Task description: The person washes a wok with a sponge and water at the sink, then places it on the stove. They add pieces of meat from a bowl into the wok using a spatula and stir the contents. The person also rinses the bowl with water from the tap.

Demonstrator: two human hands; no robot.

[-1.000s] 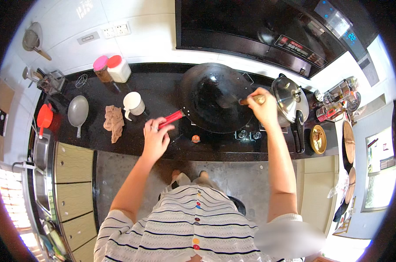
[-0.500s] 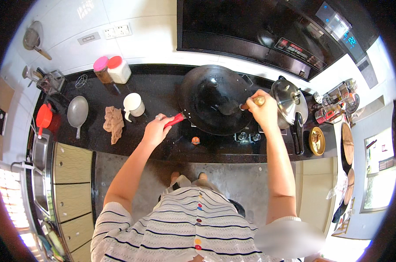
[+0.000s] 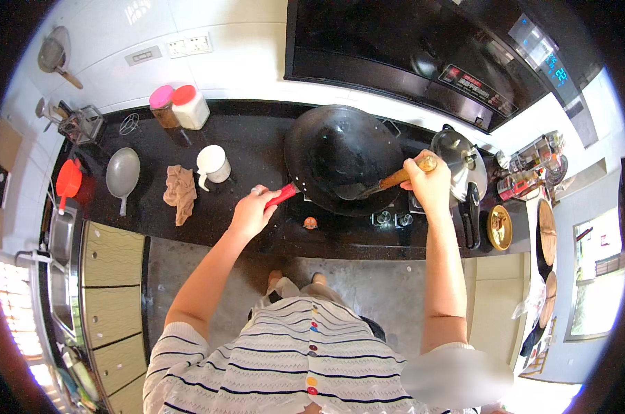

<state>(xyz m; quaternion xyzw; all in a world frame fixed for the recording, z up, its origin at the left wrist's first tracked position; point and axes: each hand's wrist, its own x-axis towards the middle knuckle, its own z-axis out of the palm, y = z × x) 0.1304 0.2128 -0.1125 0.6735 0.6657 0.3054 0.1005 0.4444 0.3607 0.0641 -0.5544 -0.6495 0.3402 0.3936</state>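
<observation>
A large round black metal wok (image 3: 343, 155) sits level on the stove at about one o'clock from the picture's centre, its red handle (image 3: 283, 196) pointing toward seven o'clock. A wooden-handled spatula (image 3: 388, 182) slants into its bowl from three o'clock; its dark blade seems to touch the bottom, though that is hard to tell.

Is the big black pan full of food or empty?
Nearly empty: the wok shows a bare dark inside, with only the spatula in the right hand resting there.
</observation>
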